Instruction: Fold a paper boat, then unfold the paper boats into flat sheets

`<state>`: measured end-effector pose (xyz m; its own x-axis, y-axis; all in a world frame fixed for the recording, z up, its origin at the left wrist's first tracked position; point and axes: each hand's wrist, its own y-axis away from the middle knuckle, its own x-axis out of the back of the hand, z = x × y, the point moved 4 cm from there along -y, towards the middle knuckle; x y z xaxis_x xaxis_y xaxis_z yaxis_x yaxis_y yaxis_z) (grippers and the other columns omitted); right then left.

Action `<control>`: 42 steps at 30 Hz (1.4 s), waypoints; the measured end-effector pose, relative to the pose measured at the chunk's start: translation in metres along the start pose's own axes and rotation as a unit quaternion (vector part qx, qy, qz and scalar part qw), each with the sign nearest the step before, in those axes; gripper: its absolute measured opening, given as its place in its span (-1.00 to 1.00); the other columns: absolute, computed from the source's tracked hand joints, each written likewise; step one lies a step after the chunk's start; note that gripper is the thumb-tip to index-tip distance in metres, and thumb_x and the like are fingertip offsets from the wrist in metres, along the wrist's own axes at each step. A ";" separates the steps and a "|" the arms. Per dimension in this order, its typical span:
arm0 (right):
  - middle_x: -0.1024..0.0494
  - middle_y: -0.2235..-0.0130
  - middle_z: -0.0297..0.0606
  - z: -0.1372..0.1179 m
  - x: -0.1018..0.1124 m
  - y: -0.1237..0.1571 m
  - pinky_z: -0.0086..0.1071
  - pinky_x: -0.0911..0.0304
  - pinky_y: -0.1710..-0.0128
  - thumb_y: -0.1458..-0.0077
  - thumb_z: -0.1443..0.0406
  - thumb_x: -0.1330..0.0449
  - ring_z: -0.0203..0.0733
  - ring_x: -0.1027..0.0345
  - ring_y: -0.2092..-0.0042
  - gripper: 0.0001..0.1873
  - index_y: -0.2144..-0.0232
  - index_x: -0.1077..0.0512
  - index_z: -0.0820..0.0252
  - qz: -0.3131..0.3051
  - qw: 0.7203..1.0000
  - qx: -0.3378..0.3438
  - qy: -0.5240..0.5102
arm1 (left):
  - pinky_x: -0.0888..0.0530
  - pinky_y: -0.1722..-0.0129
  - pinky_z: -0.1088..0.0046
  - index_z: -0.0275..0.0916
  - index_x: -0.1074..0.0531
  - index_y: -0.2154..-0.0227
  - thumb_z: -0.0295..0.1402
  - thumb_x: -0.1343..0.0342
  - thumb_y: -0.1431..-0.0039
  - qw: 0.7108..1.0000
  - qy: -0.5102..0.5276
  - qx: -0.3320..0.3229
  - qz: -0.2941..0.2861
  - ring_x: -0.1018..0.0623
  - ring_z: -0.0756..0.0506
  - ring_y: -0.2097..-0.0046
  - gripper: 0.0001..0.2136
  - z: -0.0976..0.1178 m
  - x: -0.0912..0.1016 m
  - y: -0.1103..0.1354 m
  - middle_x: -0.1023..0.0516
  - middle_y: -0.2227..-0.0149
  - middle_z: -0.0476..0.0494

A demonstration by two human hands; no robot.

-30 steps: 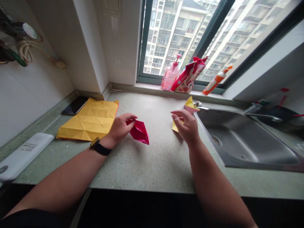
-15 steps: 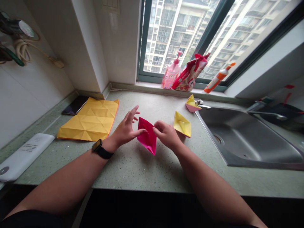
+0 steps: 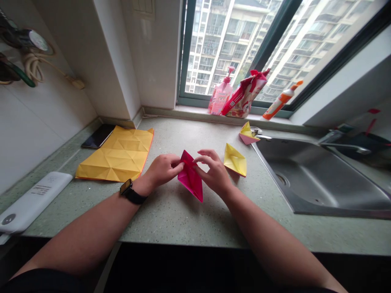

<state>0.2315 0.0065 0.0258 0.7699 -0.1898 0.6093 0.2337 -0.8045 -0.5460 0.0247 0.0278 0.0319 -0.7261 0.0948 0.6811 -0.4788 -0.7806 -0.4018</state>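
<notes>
Left hand (image 3: 161, 169) and right hand (image 3: 214, 173), 2 grips pinched on pink folded paper (image 3: 192, 179), above desk (image 3: 183, 215).

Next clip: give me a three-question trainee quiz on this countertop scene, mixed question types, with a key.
1. True or false: both hands hold the pink paper.
2. What lies nearest the right hand? A) yellow sheet B) yellow boat C) phone
3. Fill in: the watch is on the ___ wrist.

Key: 1 true, the left hand grips it too. 2 B. 3 left.
</notes>
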 end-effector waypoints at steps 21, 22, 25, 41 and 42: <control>-0.58 0.14 -0.27 0.012 -0.009 -0.006 -0.32 -0.36 0.12 -0.07 0.00 -0.45 -0.22 -0.41 0.19 -0.65 0.39 -0.54 0.12 -0.038 0.860 -0.244 -0.447 | -0.34 0.31 0.42 -0.22 -0.51 0.30 -0.37 -0.12 -0.28 1.000 -0.004 0.015 0.013 -0.43 -0.05 0.37 -0.91 -0.006 -0.001 -0.001 -0.54 0.36 -0.05; -0.58 0.19 -0.30 0.013 -0.009 -0.007 -0.33 -0.35 0.14 -0.06 0.02 -0.47 -0.23 -0.40 0.22 -0.67 0.40 -0.54 0.12 -0.033 0.838 -0.251 -0.483 | -0.34 0.31 0.42 -0.22 -0.51 0.29 -0.37 -0.12 -0.27 1.000 -0.008 0.022 0.008 -0.43 -0.05 0.37 -0.91 -0.006 -0.002 -0.001 -0.54 0.35 -0.05; -0.56 0.32 -0.37 0.015 -0.009 -0.008 -0.34 -0.32 0.19 0.00 0.08 -0.51 -0.23 -0.39 0.27 -0.71 0.41 -0.55 0.09 -0.017 0.781 -0.268 -0.564 | -0.30 0.32 0.41 -0.23 -0.49 0.35 -0.38 -0.10 -0.24 0.999 -0.018 0.044 -0.015 -0.44 -0.05 0.37 -0.90 -0.008 -0.004 -0.001 -0.53 0.39 -0.04; -0.55 0.14 -0.21 0.012 0.009 -0.007 -0.07 -0.42 -0.06 -0.23 0.00 -0.35 -0.02 -0.46 0.02 -0.73 0.31 -0.56 0.03 0.036 0.977 -0.111 -0.177 | -0.12 0.39 0.38 -0.22 -0.34 0.60 -0.19 -0.04 -0.31 0.984 -0.038 0.151 0.088 -0.26 -0.01 0.48 -0.63 -0.013 0.018 -0.002 -0.21 0.62 0.05; -0.55 0.13 -0.19 0.006 0.007 -0.005 -0.05 -0.42 -0.06 -0.24 0.05 -0.36 -0.01 -0.46 0.02 -0.79 0.30 -0.59 0.02 0.012 0.989 -0.076 -0.124 | -0.12 0.38 0.38 -0.22 -0.33 0.60 -0.21 -0.04 -0.30 0.985 -0.044 0.144 0.090 -0.26 -0.01 0.48 -0.65 -0.012 0.019 -0.002 -0.23 0.61 0.05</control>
<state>0.2396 0.0128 0.0296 0.9006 -0.0813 0.4271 0.1362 -0.8802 -0.4547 0.0057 0.0384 0.0380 -0.7350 -0.1046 0.6699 -0.1774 -0.9239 -0.3389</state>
